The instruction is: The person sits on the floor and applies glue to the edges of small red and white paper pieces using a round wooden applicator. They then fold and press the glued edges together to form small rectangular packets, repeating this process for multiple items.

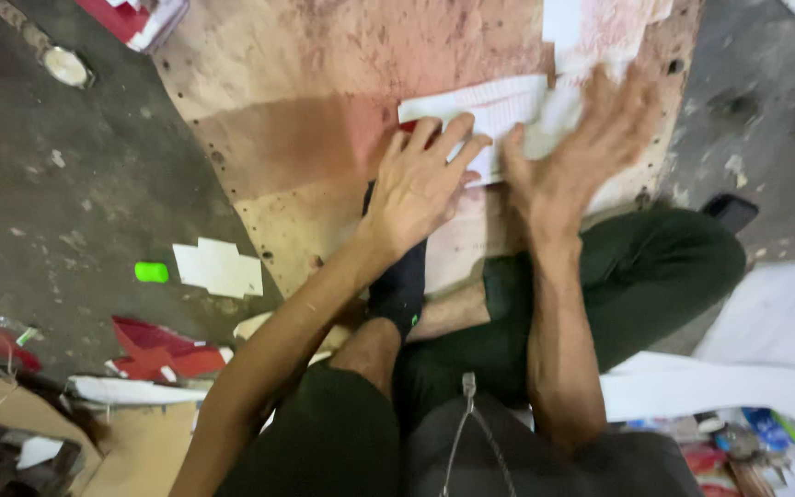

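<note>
Down on the grey concrete floor (pixel 66 193), you are sitting cross-legged in front of a large, stained, pinkish-brown wooden board (pixel 305 129), and everything else is lying around that board. Well off the board's left edge, a small bright green cap-like piece (pixel 151 271) is resting on the floor, with a white cut piece of card (pixel 220 268) just beside it, nearer the board. Below those, further from the board, red and white paper scraps (pixel 163 354) are lying near brown cardboard (pixel 131 451).

On the board's near half, your left hand (pixel 420 184) is pressing flat, fingers spread and open, not gripping anything; its fingertips are touching the white ruled sheet of paper (pixel 494 106) that is lying across the board's middle. A sliver of red is showing at that sheet's left end, under your fingers.

Just to the right, your right hand (pixel 577 152) is also lying open and flat, palm down, fingers splayed over the same sheet; it is blurred, so whether it is fully touching the paper is hard to tell. Another white, pink-printed sheet (pixel 600 28) is lying at the board's far right corner. Past the board's right edge, a dark flat object (pixel 731 212) is sitting on the floor by your knee.
</note>
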